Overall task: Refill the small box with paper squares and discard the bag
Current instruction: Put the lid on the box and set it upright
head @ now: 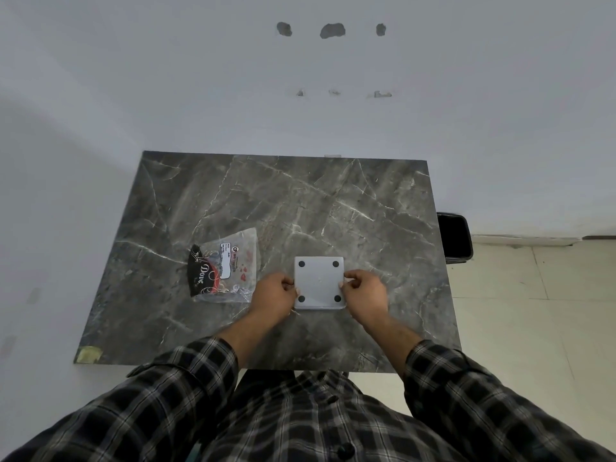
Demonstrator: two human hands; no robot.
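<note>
A small white square box (319, 282) lies upside down on the dark marble table (260, 201), its underside up with a black round foot in each corner. My left hand (275, 293) pinches its left edge and my right hand (363, 290) pinches its right edge. To the left of the box lies a clear plastic bag (226, 266) with a black and red printed label; it looks flat and crumpled. No loose paper squares show outside the box or bag.
A black bin (455, 236) stands on the floor just off the table's right edge. A white wall runs behind the table. A piece of yellowish tape (89, 354) marks the table's near left corner.
</note>
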